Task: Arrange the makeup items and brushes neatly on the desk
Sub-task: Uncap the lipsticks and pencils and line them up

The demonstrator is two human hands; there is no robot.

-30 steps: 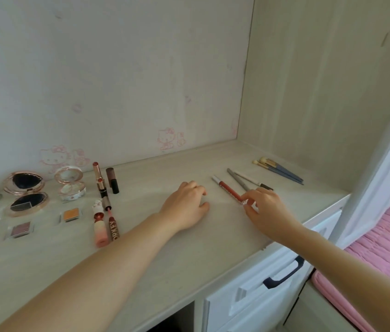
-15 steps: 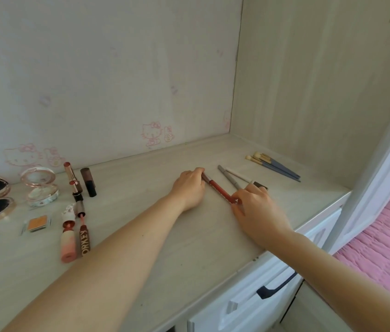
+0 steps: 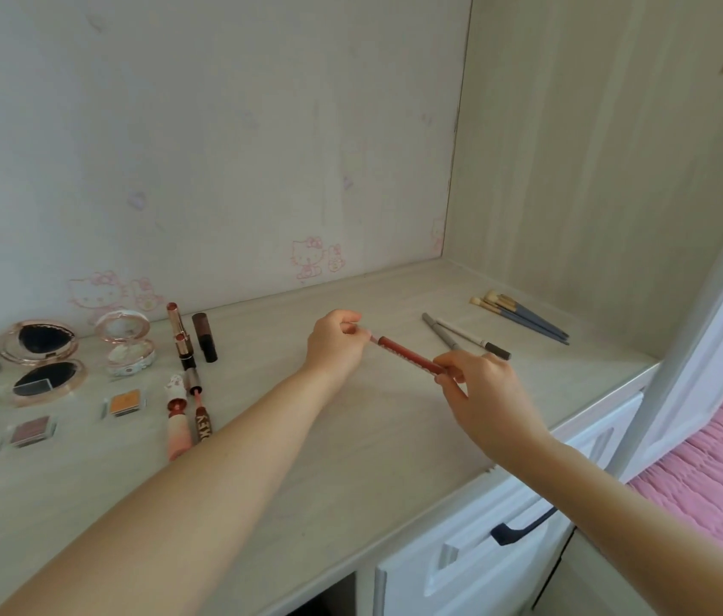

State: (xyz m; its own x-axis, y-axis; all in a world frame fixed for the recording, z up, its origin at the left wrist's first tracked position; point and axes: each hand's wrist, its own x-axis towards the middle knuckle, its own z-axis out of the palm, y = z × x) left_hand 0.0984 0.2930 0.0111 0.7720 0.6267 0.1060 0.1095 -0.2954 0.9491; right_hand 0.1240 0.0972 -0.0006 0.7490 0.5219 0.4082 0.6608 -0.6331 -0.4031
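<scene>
The person held a red lip pencil (image 3: 408, 357) between both hands above the desk (image 3: 350, 460). The left hand (image 3: 336, 346) had its fingers curled, pinching the pencil's pale far end between thumb and fingertips. The right hand (image 3: 481, 391) pinched the near end, thumb and forefinger closed round it, the other fingers loosely bent. The pencil slanted from upper left to lower right and seemed lifted slightly off the surface, though whether it cleared the wood entirely could not be told.

Just beyond the right hand lay two slim pencils, one grey (image 3: 441, 337) and one white with a dark cap (image 3: 473, 339), crossing near their far ends. Further right, near the side wall, a small bundle of brushes (image 3: 521, 315) with blue-grey handles and pale bristles lay flat on the desk.

On the left side of the desk stood two lipsticks (image 3: 181, 335) and a dark brown tube (image 3: 205, 337), close together. Nearer the front edge lay a pink tube (image 3: 177, 415) and a brown lip gloss (image 3: 202, 413) side by side. A round white compact (image 3: 128, 344) sat open beside a larger rose-gold compact (image 3: 42, 362), also open. Two small square eyeshadow pans, one orange (image 3: 125, 403) and one mauve (image 3: 31, 431), lay in front of them. A drawer with a dark handle (image 3: 524, 529) sat under the desk's edge.
</scene>
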